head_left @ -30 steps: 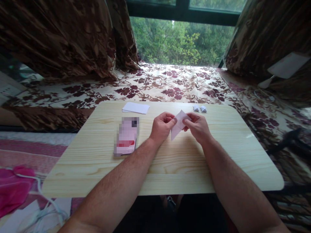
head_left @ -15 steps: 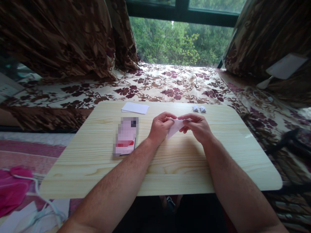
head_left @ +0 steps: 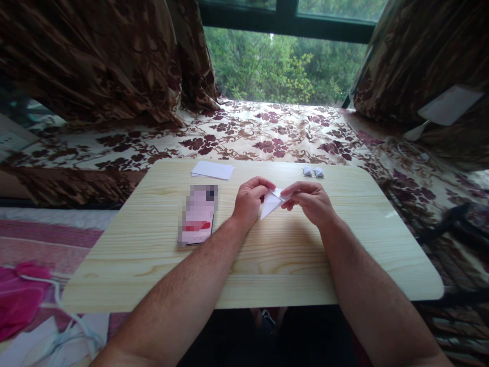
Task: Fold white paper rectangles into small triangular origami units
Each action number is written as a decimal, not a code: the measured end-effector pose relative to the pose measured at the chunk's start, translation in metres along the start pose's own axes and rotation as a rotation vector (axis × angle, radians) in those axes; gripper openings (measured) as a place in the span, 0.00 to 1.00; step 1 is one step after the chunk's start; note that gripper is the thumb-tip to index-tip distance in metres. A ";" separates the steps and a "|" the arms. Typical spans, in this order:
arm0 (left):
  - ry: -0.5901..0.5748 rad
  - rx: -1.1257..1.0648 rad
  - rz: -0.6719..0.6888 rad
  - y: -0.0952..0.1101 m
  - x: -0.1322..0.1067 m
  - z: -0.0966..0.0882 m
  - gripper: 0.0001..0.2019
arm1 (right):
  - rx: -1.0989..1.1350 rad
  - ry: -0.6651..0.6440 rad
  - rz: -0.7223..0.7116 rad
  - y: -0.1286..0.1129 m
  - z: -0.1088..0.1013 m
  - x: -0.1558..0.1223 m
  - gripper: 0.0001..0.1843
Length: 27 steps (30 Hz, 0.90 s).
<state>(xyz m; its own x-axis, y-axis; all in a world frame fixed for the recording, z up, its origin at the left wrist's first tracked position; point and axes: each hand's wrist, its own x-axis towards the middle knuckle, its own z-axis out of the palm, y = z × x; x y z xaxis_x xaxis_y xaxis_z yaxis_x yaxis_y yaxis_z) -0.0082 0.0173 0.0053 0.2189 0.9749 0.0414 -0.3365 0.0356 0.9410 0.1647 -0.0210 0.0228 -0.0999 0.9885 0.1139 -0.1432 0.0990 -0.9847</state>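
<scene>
A folded piece of white paper point(head_left: 270, 203) is held between my two hands above the middle of the table, one pointed corner aimed down and to the left. My left hand point(head_left: 249, 200) pinches its upper left edge between thumb and fingers. From the other side my right hand point(head_left: 308, 200) grips the paper's right part, its thumb on top and fingers partly beneath. Beyond my right hand, two small folded white paper pieces point(head_left: 313, 172) sit side by side near the table's far edge.
A small stack of white paper point(head_left: 213, 170) lies at the table's back left. Nearer, a phone point(head_left: 198, 214), partly blurred out, lies left of my left forearm. The pale wooden table point(head_left: 126, 244) has a floral-covered ledge point(head_left: 244, 132) behind it. At right stands a white lamp point(head_left: 451, 104).
My left thumb and fingers have shifted on the paper. The paper has turned slightly, so more of its folded face and a crease show. The other things have stayed in place.
</scene>
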 end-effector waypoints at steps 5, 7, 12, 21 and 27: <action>0.032 0.055 0.058 -0.001 0.000 0.002 0.05 | -0.031 -0.018 -0.005 -0.002 0.000 -0.001 0.06; 0.028 0.085 0.068 -0.001 -0.001 0.003 0.08 | -0.069 -0.011 -0.011 -0.002 0.001 -0.001 0.07; 0.011 0.123 0.076 -0.003 -0.001 0.002 0.13 | -0.139 0.053 -0.057 0.000 0.003 0.001 0.14; 0.022 0.154 0.079 0.002 -0.004 0.003 0.14 | -0.132 0.060 -0.001 0.003 0.005 0.003 0.24; -0.003 0.153 0.078 0.001 -0.004 0.003 0.16 | -0.118 0.071 -0.016 0.005 0.007 0.005 0.22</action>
<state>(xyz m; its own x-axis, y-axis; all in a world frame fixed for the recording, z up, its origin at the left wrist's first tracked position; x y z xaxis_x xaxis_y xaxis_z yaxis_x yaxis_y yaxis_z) -0.0066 0.0127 0.0072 0.2001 0.9728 0.1171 -0.2090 -0.0744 0.9751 0.1567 -0.0168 0.0198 -0.0277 0.9919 0.1241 -0.0268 0.1234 -0.9920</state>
